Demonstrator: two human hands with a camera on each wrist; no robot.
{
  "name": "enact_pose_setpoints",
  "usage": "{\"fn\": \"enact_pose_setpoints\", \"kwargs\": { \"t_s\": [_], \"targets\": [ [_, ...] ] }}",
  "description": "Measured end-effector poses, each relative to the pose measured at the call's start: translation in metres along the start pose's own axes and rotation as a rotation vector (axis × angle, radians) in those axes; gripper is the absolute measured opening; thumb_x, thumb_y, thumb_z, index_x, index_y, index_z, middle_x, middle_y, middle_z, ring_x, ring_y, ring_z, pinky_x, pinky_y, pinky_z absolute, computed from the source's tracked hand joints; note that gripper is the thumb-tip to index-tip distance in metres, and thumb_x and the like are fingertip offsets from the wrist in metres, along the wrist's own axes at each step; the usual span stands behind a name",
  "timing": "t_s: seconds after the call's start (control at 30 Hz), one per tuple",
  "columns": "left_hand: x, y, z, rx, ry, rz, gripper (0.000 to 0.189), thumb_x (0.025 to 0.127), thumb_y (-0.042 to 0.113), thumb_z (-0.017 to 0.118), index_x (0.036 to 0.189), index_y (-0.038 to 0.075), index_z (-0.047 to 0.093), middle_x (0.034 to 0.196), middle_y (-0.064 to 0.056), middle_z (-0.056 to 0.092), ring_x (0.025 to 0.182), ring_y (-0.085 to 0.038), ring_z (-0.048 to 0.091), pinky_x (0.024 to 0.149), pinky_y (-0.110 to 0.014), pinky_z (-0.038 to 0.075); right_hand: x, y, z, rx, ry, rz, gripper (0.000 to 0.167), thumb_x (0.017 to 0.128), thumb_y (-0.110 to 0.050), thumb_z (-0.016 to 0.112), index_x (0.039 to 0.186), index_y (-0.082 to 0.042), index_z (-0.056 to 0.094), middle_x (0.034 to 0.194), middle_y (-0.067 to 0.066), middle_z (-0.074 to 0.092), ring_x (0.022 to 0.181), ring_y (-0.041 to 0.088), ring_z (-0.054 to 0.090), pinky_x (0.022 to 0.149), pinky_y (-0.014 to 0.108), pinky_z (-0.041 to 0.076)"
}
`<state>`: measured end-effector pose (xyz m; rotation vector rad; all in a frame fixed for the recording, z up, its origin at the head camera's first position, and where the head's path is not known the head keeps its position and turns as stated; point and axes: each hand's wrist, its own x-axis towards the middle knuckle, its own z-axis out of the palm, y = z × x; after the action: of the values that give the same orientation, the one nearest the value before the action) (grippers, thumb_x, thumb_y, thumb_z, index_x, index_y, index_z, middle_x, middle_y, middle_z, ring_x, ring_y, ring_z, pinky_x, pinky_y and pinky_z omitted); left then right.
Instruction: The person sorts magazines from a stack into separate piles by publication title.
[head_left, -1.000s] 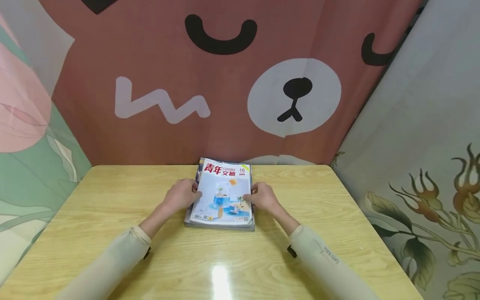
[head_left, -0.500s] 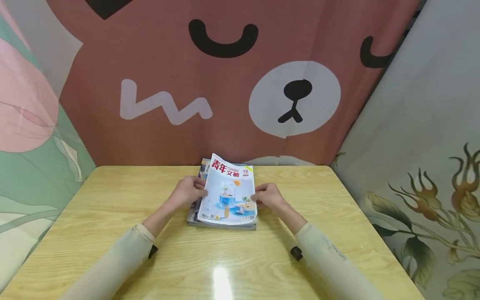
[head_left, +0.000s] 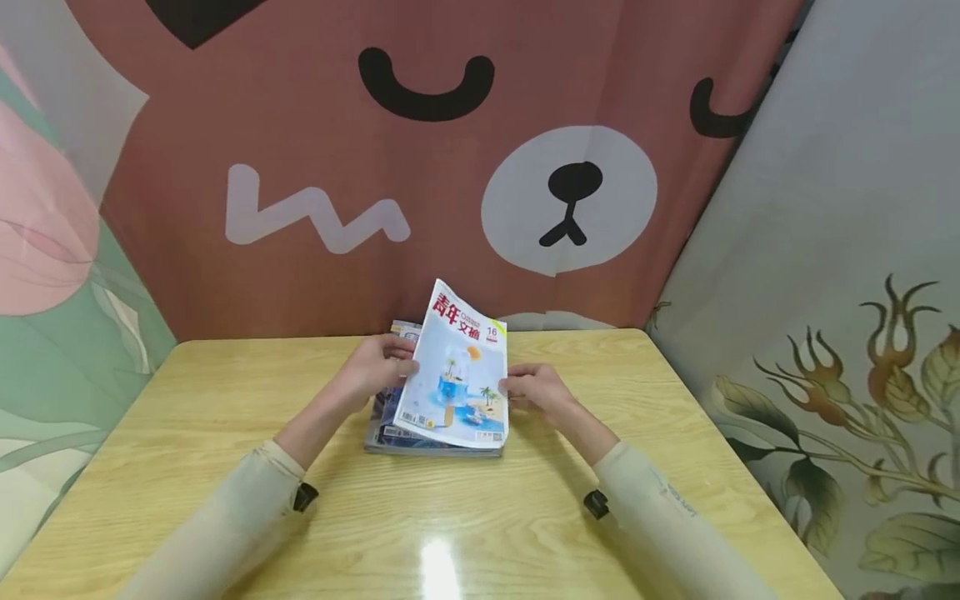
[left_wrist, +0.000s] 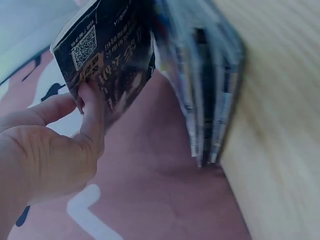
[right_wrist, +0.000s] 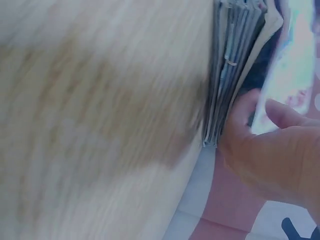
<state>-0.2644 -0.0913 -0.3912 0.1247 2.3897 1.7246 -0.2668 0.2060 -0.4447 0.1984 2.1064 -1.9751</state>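
Observation:
A magazine (head_left: 457,375) with a pale blue cover and red title characters is tilted above a stack of magazines (head_left: 382,417), its left side raised higher. My left hand (head_left: 378,367) pinches its left edge between thumb and fingers. On the opposite edge, my right hand (head_left: 542,387) pinches it too. In the left wrist view the magazine's dark back cover (left_wrist: 115,55) with a QR code shows, apart from the stack (left_wrist: 205,90). The right wrist view has my thumb and finger on the bright cover (right_wrist: 292,65), close beside the stack's page edges (right_wrist: 230,65).
The stack lies near the back edge of a wooden table (head_left: 247,400). Behind it hangs a curtain (head_left: 300,283) with a bear face, and a floral curtain (head_left: 825,250) hangs at the right. Bare wood lies in front of the stack.
The top magazine has risen off the stack, its left side lifting most and tilting, while both hands keep hold of its edges. More of the magazine beneath shows at the left.

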Motion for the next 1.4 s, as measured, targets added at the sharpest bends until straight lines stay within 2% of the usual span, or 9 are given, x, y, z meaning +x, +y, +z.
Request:
{"fn": "enact_pose_setpoints", "kwargs": {
  "t_s": [0.2, 0.3, 0.43, 0.53, 0.63, 0.8, 1.07, 1.23, 1.4],
  "targets": [
    [-0.006, 0.021, 0.002, -0.092, -0.090, 0.107, 0.031, 0.093, 0.005, 0.072, 0.123, -0.002, 0.064, 0.116, -0.016, 0.065, 0.094, -0.029, 0.068, 0.078, -0.040, 0.060, 0.000, 0.008, 0.000, -0.035, -0.070, 0.002, 0.054, 0.096, -0.009, 0.065, 0.143, 0.012, 0.048, 0.118, 0.020, 0.066, 0.109, 0.033, 0.063, 0.099, 0.049, 0.050],
    [-0.011, 0.030, 0.003, -0.125, -0.136, 0.125, 0.032, 0.093, 0.005, 0.072, 0.123, -0.001, 0.064, 0.114, -0.017, 0.067, 0.093, -0.029, 0.070, 0.078, -0.040, 0.060, -0.001, 0.012, 0.000, -0.079, -0.118, -0.029, 0.052, 0.094, -0.008, 0.061, 0.143, 0.008, 0.051, 0.122, 0.016, 0.066, 0.109, 0.034, 0.060, 0.096, 0.048, 0.049],
    [-0.018, 0.040, 0.007, -0.187, -0.200, 0.116, 0.034, 0.093, 0.004, 0.072, 0.125, -0.002, 0.063, 0.115, -0.020, 0.066, 0.095, -0.032, 0.070, 0.080, -0.042, 0.060, -0.004, 0.017, 0.000, -0.119, -0.164, -0.087, 0.048, 0.092, -0.003, 0.058, 0.140, 0.005, 0.056, 0.122, 0.014, 0.064, 0.099, 0.034, 0.055, 0.088, 0.046, 0.046],
    [-0.020, 0.046, 0.010, -0.220, -0.226, 0.108, 0.036, 0.092, 0.003, 0.073, 0.126, -0.001, 0.063, 0.117, -0.020, 0.066, 0.097, -0.034, 0.070, 0.081, -0.044, 0.060, -0.006, 0.020, -0.002, -0.007, -0.174, -0.112, 0.049, 0.093, 0.000, 0.058, 0.141, 0.006, 0.050, 0.124, 0.018, 0.062, 0.101, 0.033, 0.058, 0.094, 0.048, 0.047],
    [-0.018, 0.049, 0.012, -0.221, -0.210, 0.114, 0.035, 0.091, 0.005, 0.074, 0.125, 0.001, 0.064, 0.117, -0.018, 0.066, 0.098, -0.034, 0.070, 0.081, -0.045, 0.060, -0.008, 0.020, -0.008, 0.171, -0.161, -0.125, 0.051, 0.096, 0.003, 0.055, 0.145, 0.005, 0.040, 0.127, 0.024, 0.062, 0.108, 0.034, 0.063, 0.101, 0.053, 0.046],
    [-0.004, 0.045, 0.021, -0.235, -0.185, 0.102, 0.035, 0.091, 0.006, 0.075, 0.124, 0.001, 0.064, 0.119, -0.017, 0.066, 0.101, -0.032, 0.070, 0.085, -0.045, 0.059, -0.011, 0.019, -0.030, 0.294, -0.077, -0.153, 0.051, 0.099, 0.007, 0.051, 0.148, 0.003, 0.036, 0.128, 0.022, 0.063, 0.101, 0.030, 0.070, 0.095, 0.051, 0.052],
    [0.024, 0.030, 0.054, -0.279, -0.192, 0.022, 0.036, 0.093, 0.005, 0.074, 0.126, -0.003, 0.062, 0.116, -0.018, 0.068, 0.103, -0.033, 0.069, 0.092, -0.051, 0.054, -0.011, 0.013, -0.082, 0.218, 0.039, -0.119, 0.054, 0.100, 0.006, 0.052, 0.151, 0.003, 0.036, 0.116, 0.015, 0.069, 0.085, 0.018, 0.072, 0.076, 0.032, 0.060],
    [0.049, 0.026, 0.083, -0.304, -0.198, 0.003, 0.038, 0.092, 0.002, 0.074, 0.127, -0.007, 0.061, 0.115, -0.020, 0.067, 0.101, -0.030, 0.069, 0.093, -0.049, 0.054, -0.001, 0.006, -0.116, 0.094, 0.096, -0.073, 0.051, 0.101, 0.003, 0.053, 0.150, 0.001, 0.041, 0.116, 0.016, 0.069, 0.085, 0.019, 0.071, 0.073, 0.030, 0.059],
    [0.068, 0.019, 0.112, -0.322, -0.221, -0.036, 0.037, 0.091, -0.003, 0.073, 0.123, -0.011, 0.057, 0.109, -0.024, 0.066, 0.094, -0.031, 0.071, 0.090, -0.048, 0.056, 0.010, 0.004, -0.143, -0.123, 0.154, -0.040, 0.051, 0.101, -0.003, 0.055, 0.150, -0.001, 0.045, 0.114, 0.016, 0.069, 0.090, 0.023, 0.069, 0.077, 0.034, 0.058]
  ]
}}
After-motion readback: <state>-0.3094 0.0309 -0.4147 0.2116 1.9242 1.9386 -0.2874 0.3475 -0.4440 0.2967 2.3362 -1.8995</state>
